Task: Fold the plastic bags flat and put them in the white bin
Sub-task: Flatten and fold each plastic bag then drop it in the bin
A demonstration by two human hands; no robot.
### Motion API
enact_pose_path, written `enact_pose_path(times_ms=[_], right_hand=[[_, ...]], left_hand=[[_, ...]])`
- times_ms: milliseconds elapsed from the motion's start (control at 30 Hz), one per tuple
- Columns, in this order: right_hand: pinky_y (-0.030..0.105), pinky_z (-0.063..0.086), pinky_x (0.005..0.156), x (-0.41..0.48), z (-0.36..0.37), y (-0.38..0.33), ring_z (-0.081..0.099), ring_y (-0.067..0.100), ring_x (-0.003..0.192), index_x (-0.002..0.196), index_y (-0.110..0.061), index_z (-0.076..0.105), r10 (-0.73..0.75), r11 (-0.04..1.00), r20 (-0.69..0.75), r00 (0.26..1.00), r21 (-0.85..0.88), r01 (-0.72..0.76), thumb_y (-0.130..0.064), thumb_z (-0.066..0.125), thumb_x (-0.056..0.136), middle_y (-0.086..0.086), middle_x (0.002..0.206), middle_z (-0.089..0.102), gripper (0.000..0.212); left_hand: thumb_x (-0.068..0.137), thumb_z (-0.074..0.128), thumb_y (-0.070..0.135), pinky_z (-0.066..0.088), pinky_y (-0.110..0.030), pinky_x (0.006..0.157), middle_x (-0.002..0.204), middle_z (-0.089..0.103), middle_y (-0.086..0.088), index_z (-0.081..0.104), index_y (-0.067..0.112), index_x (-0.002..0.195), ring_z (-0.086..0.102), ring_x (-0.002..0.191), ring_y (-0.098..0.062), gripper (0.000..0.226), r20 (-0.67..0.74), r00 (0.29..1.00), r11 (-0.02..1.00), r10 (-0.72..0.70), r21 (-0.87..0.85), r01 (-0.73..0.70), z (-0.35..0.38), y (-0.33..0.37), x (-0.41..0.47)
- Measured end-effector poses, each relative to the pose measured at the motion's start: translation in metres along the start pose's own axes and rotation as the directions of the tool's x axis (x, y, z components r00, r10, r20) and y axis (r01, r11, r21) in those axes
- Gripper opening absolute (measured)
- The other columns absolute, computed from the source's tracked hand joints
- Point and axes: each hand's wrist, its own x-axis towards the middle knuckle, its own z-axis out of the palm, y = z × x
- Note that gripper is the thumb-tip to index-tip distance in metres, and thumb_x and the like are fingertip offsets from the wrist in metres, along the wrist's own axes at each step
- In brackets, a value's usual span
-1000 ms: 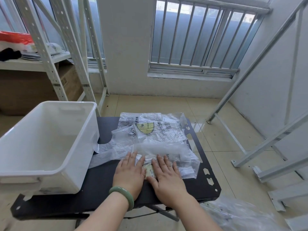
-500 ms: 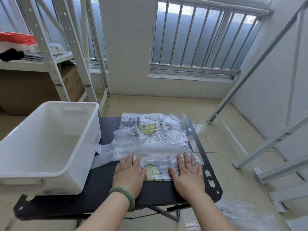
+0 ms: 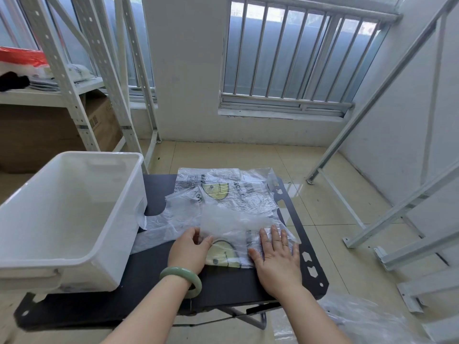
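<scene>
Left hand had curled from flat.
It pinched the plastic bag; right hand pressed it, fingers straight.

The white bin fills the left side of the table. Its tall right wall stands just beside the plastic bag, and its top is open. A strip of bare black table runs between that wall and the left hand, and the near edge around both wrists is bare too. The right hand lies close to the table's right edge. Past it there is open tiled floor, then white metal frames leaning by the wall. A shelving rack rises behind the bin.
</scene>
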Motion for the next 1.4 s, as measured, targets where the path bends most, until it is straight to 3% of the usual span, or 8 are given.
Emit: enact_pose_path(times_ms=[100, 333, 400, 500, 567, 967, 1200, 1400], right_hand=[[0.042, -0.013, 0.116, -0.003, -0.003, 0.000, -0.023, 0.015, 0.144, 0.151, -0.034, -0.003, 0.003, 0.995, -0.087, 0.996, 0.097, 0.005, -0.072, 0.000, 0.083, -0.003, 0.157, -0.021, 0.078], [0.040, 0.026, 0.115, -0.013, -0.035, -0.011, 0.023, 0.020, 0.143, 0.147, -0.021, 0.025, 0.296, 0.713, -0.451, 0.842, 0.691, 0.120, -0.043, 0.062, 0.087, 0.002, 0.155, 0.025, 0.074], [0.040, 0.039, 0.105, -0.015, -0.045, -0.014, 0.042, 0.021, 0.130, 0.146, -0.022, 0.026, 0.399, 0.425, -0.269, 0.877, 0.901, 0.083, -0.035, 0.072, 0.080, 0.000, 0.144, 0.040, 0.081], [0.033, 0.056, 0.080, -0.017, -0.057, -0.020, 0.067, 0.022, 0.094, 0.125, -0.013, 0.054, 0.213, -0.288, 0.067, 0.975, 0.958, -0.003, -0.018, 0.073, 0.074, 0.007, 0.111, 0.068, 0.054], [0.025, 0.058, 0.060, -0.019, -0.059, -0.024, 0.070, 0.018, 0.070, 0.096, -0.007, 0.067, 0.117, -0.449, 0.103, 0.988, 0.892, -0.040, -0.004, 0.066, 0.079, 0.013, 0.085, 0.072, 0.018], [0.021, 0.054, 0.055, -0.044, -0.086, -0.043, 0.065, 0.014, 0.056, 0.080, -0.010, 0.073, 0.024, -0.196, -0.172, 0.985, 0.965, 0.173, -0.044, 0.095, 0.019, 0.009, 0.068, 0.070, 0.074], [0.021, 0.052, 0.055, -0.053, -0.151, -0.102, 0.060, 0.011, 0.051, 0.099, -0.012, 0.064, -0.119, -0.126, -0.195, 0.974, 0.976, 0.180, -0.002, 0.066, 0.080, 0.002, 0.066, 0.068, 0.021], [0.034, 0.057, 0.072, -0.039, -0.191, -0.170, 0.063, 0.023, 0.075, 0.109, -0.017, 0.051, -0.189, -0.010, -0.310, 0.932, 0.949, 0.314, 0.009, 0.059, 0.085, 0.011, 0.088, 0.065, 0.037]], left_hand=[[0.087, 0.065, 0.027, 0.043, -0.028, 0.072, 0.087, 0.070, 0.004, 0.060, 0.019, 0.090, 0.065, 0.086, -0.018, 0.009, 0.007, 1.000, 0.984, -0.002, -0.179, 0.003, 0.001, -0.002, 0.002], [0.087, 0.066, 0.015, 0.049, -0.028, 0.076, 0.084, 0.070, -0.002, 0.059, 0.018, 0.086, 0.065, 0.078, -0.018, 0.007, -0.047, 0.999, 0.844, 0.020, -0.534, -0.042, -0.007, 0.005, 0.004], [0.088, 0.064, 0.012, 0.050, -0.030, 0.076, 0.080, 0.071, -0.003, 0.059, 0.015, 0.086, 0.063, 0.077, -0.019, 0.006, -0.053, 0.999, 0.780, 0.005, -0.624, -0.037, -0.008, 0.006, 0.003], [0.088, 0.063, 0.012, 0.049, -0.038, 0.078, 0.070, 0.071, 0.001, 0.060, 0.013, 0.087, 0.062, 0.076, -0.022, 0.003, -0.041, 0.999, 0.718, -0.004, -0.695, -0.025, -0.009, 0.009, -0.002], [0.087, 0.063, 0.010, 0.048, -0.040, 0.080, 0.071, 0.071, 0.000, 0.060, 0.013, 0.088, 0.060, 0.078, -0.023, 0.004, -0.024, 0.999, 0.696, 0.022, -0.718, -0.032, -0.011, 0.012, -0.008], [0.085, 0.067, 0.017, 0.055, -0.023, 0.063, 0.099, 0.065, -0.004, 0.052, 0.030, 0.100, 0.067, 0.079, -0.013, 0.025, -0.175, 0.951, 0.792, 0.254, -0.527, -0.308, -0.087, 0.039, -0.051], [0.089, 0.062, 0.019, 0.056, -0.029, 0.067, 0.094, 0.061, 0.004, 0.043, 0.035, 0.113, 0.065, 0.077, -0.011, 0.034, -0.332, 0.810, 0.818, 0.484, -0.157, -0.553, -0.170, 0.053, -0.066], [0.088, 0.061, 0.018, 0.042, -0.018, 0.057, 0.084, 0.061, 0.009, 0.049, 0.028, 0.099, 0.057, 0.066, -0.005, 0.019, -0.425, 0.697, 0.806, 0.577, 0.156, -0.571, -0.242, 0.047, -0.065]])
